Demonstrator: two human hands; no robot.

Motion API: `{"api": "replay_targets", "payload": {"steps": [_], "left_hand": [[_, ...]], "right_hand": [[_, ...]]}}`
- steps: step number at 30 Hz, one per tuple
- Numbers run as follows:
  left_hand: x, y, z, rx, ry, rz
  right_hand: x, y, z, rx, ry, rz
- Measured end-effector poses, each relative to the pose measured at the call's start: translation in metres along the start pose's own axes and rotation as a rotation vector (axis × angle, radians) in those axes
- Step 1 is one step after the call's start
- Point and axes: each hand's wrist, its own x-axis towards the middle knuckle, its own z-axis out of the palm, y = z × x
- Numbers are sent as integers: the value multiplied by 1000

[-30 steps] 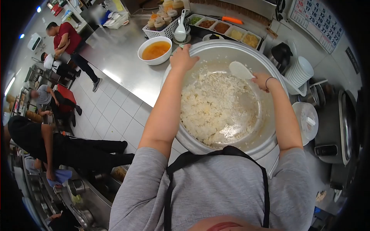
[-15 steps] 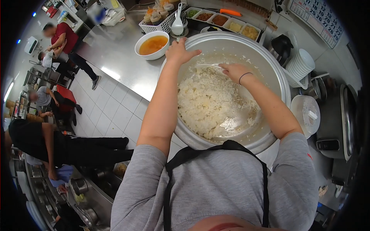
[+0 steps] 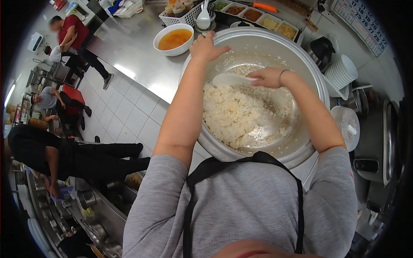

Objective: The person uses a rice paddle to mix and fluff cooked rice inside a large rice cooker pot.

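Observation:
A large metal pot (image 3: 320,96) holds cooked white rice (image 3: 228,114), heaped toward its left side. My left hand (image 3: 208,48) grips the pot's far left rim, fingers over the edge and thumb stretched out on the inner side. Inside the pot, my right hand (image 3: 271,78) is closed around the handle of a white rice paddle (image 3: 230,80). The paddle's blade lies at the far edge of the heap, pointing left. Part of the metal bottom shows at the near right.
A white bowl of orange-brown liquid (image 3: 189,48) stands left of the pot on the steel counter (image 3: 124,47). Behind are a condiment tray (image 3: 254,15) and white basket (image 3: 170,19). Stacked white bowls (image 3: 343,71) sit right. Several people work at left.
My right hand has shifted slightly right and the white paddle blade now shows more fully above the rice. My left hand stays at the rim. The whole view has tilted slightly.

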Motion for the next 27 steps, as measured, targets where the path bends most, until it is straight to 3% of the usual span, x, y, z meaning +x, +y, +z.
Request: {"api": "replay_targets", "payload": {"steps": [1, 5, 7, 8, 11, 14, 25, 27], "left_hand": [[0, -1, 0, 0, -3, -6], [1, 0, 3, -23, -18, -13], [1, 0, 3, -33, -3, -20], [1, 1, 4, -30, -8, -12], [6, -4, 12, 21, 72, 12], [-8, 9, -11, -1, -24, -76], [-10, 10, -7, -67, 24, -92], [-11, 11, -7, -66, 35, -92]], "right_hand": [[-2, 5, -11, 148, -114, 153], [17, 35, -26, 169, -137, 275], [44, 49, -21, -65, -129, 377], [50, 51, -17, -368, 53, 197], [64, 25, -20, -469, 254, 389], [69, 0, -16, -568, 446, 244], [82, -45, -23, -821, 420, -84], [88, -51, -20, -875, 335, -144]]}}
